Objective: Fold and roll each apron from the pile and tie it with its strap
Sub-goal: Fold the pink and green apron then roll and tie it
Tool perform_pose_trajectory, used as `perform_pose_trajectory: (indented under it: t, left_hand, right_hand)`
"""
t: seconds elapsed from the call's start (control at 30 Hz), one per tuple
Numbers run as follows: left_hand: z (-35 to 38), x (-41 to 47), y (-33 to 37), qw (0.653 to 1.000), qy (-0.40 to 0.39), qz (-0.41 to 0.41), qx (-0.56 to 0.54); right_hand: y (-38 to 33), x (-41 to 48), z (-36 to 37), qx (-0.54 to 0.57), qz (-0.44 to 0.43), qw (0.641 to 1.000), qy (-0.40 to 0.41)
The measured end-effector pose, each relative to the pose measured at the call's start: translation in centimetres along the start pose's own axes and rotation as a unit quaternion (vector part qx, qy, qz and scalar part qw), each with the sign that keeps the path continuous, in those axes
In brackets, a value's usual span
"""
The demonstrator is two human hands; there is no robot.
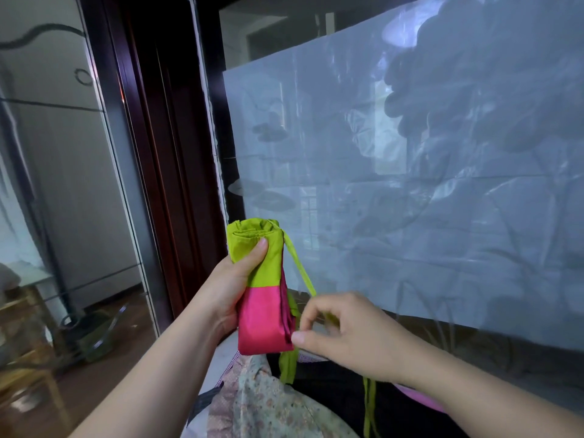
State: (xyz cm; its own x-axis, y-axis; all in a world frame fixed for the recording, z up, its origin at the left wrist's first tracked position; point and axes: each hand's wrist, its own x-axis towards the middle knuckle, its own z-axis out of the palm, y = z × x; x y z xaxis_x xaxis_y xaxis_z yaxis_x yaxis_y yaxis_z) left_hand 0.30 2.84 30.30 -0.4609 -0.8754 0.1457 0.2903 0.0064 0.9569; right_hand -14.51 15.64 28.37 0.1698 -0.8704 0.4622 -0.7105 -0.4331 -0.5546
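Your left hand (230, 289) grips the rolled green-and-pink apron (264, 298) and holds it upright in the air, thumb pressed on the green half so the roll cannot unwind. Your right hand (350, 330), fingers curled, pinches the green strap (300, 270), drawn taut from the roll's top, apparently ready for winding. The floral cloth (268, 399) of the pile lies below.

A frosted glass pane (410, 184) with a leafy pattern filled the right side; a dark wooden frame (164, 153) stood just beside it, a wooden stool (28, 314) at lower left
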Motion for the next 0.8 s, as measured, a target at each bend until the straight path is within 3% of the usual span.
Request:
perform_pose_trajectory:
  t: [0.07, 0.2, 0.27, 0.33, 0.43, 0.6, 0.8]
  left_hand:
    - [0.1, 0.2, 0.0, 1.000, 0.010, -0.001, -0.017]
    - [0.3, -0.1, 0.0, 0.997, 0.000, -0.067, -0.045]
    - [0.6, -0.4, -0.2, 0.993, -0.009, -0.098, -0.064]
    - [1.0, -0.7, -0.7, 0.990, -0.021, -0.119, -0.079]
    - [1.5, -1.1, -1.7, 0.989, -0.037, -0.124, -0.071]
    - [1.8, -1.7, -2.7, 0.991, -0.048, -0.099, -0.080]
    - [2.7, -2.3, -3.1, 0.988, -0.065, -0.115, -0.083]
  right_hand:
    - [0.3, -0.1, 0.4, -0.005, 0.054, 0.996, -0.072]
    - [1.9, 0.6, 0.9, -0.049, 0.058, 0.996, -0.056]
    - [2.3, 0.8, 0.5, 0.111, 0.067, 0.988, -0.085]
    - [2.5, 1.2, 0.0, 0.299, 0.061, 0.947, -0.100]
    - [3.8, 2.7, 0.3, 0.388, 0.099, 0.916, 0.000]
    - [5.9, 4.6, 0.6, 0.338, 0.159, 0.905, 0.205]
    - [5.7, 4.9, 0.6, 0.274, 0.148, 0.925, 0.218]
